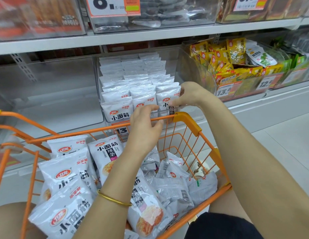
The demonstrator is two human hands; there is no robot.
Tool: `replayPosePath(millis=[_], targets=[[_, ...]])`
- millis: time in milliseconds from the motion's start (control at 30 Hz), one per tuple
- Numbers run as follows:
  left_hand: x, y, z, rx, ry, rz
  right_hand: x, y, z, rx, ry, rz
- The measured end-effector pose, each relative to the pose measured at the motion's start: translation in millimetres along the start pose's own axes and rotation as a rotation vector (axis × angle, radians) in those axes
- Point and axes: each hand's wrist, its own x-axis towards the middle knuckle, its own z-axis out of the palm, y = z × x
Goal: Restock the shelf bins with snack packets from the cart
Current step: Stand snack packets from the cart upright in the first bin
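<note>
Pinching front-right packet (between right fingers)

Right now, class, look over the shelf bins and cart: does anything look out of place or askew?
A white-and-green packet lies tilted on the yellow packets in the right bin, unlike those under it. White packets in the cart lie jumbled, some face down; those in the middle bin stand in neat rows.

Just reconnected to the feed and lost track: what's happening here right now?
A person is filling a clear shelf bin with white snack packets from the orange cart. The right hand pinches the front-right packet in the bin. The left hand curls at the bin's front lip; whether it grips is unclear. The bin looks nearly full; many packets lie in the cart.
</note>
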Motion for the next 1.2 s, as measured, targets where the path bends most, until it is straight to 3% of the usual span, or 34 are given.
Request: replayPosePath(millis=[100, 267, 367, 433, 500, 600, 667, 867, 1000, 1200], targets=[[0.9, -0.8, 0.3, 0.002, 0.001, 0.01, -1.7, 1.7, 0.9, 0.003, 0.123, -0.029], [1.2, -2.2, 0.8, 0.019, 0.007, 0.021, -2.7, 6.2, 11.1, -0.064, 0.122, -0.002], [1.3, -1.5, 1.2, 0.01, 0.025, 0.031, -23.8, 5.7, 8.3, -0.085, 0.364, -0.025], [1.5, -0.4, 0.9, 0.007, 0.052, 0.047, -47.3, 2.4, 8.8, -0.091, 0.499, -0.142], [1.8, 0.4, 1.1, 0.009, 0.076, 0.06, -67.6, 0.9, 14.3, -0.141, 0.334, -0.223], [2.0, 0.7, 2.1, 0.021, 0.082, 0.077, -80.3, 5.6, 42.0, -0.431, -0.297, -0.206], [1.4, 0.6, 2.6, 0.034, 0.07, 0.097, -77.2, 14.6, 67.2, -0.583, -0.543, -0.158], [-1.3, 2.4, 1.6, 0.006, 0.057, 0.105, -62.2, 36.1, 116.5, -0.785, -0.69, -0.158], [-1.9, 4.0, 1.1, 0.002, 0.041, 0.097, -62.3, 33.4, 116.0, -0.684, -0.613, -0.176], [-6.3, 12.8, 0.3, -0.08, -0.038, 0.063, -77.3, 6.9, 50.6, -0.229, -0.176, -0.171]])
